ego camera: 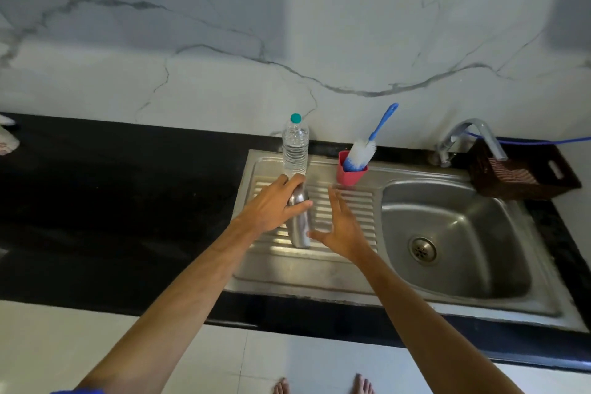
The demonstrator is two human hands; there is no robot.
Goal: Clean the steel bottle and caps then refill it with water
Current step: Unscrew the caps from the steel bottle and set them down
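My left hand (275,205) curls round the top of the steel bottle (300,224) to steady it on the drainboard (351,202). My right hand (343,230), fingers spread and empty, hovers at its three o'clock. The bottle stands upright, long axis vertical, neck up, with a plastic water bottle (295,146) at its twelve o'clock.

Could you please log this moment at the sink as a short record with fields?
steel bottle: upright on the drainboard
left hand: grips the steel bottle's top
right hand: open, beside the steel bottle
plastic bottle: capped, behind the steel bottle
bottle brush: stands in pink holder
sink basin: to the right
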